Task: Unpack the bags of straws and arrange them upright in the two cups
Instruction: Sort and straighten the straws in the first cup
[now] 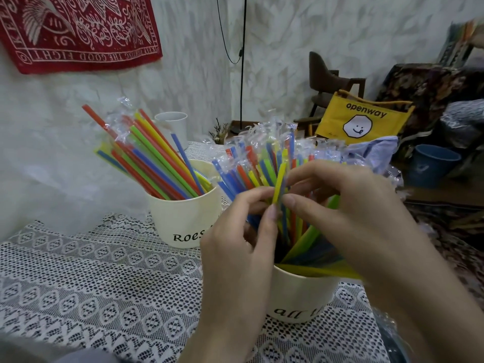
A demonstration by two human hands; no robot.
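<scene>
Currently I'm seeing both hands pinching one yellow straw (pixel 279 182): left hand (pixel 243 247) fingers (pixel 271 213) pressing it from the left, right hand (pixel 348 213) fingers (pixel 294 201) closing on it from the right. It's standing among wrapped straws (pixel 259 163) in the near cup (pixel 298 297), just below the fingers. The far cup (pixel 183 221) is sitting left of them, on the lace surface (pixel 104 279).

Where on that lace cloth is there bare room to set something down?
The lace tablecloth is bare in front of the far cup and to the left of the near cup. It is crowded on the right: both hands, left and right, work in the near cup's straws, and the cups stand close.
</scene>
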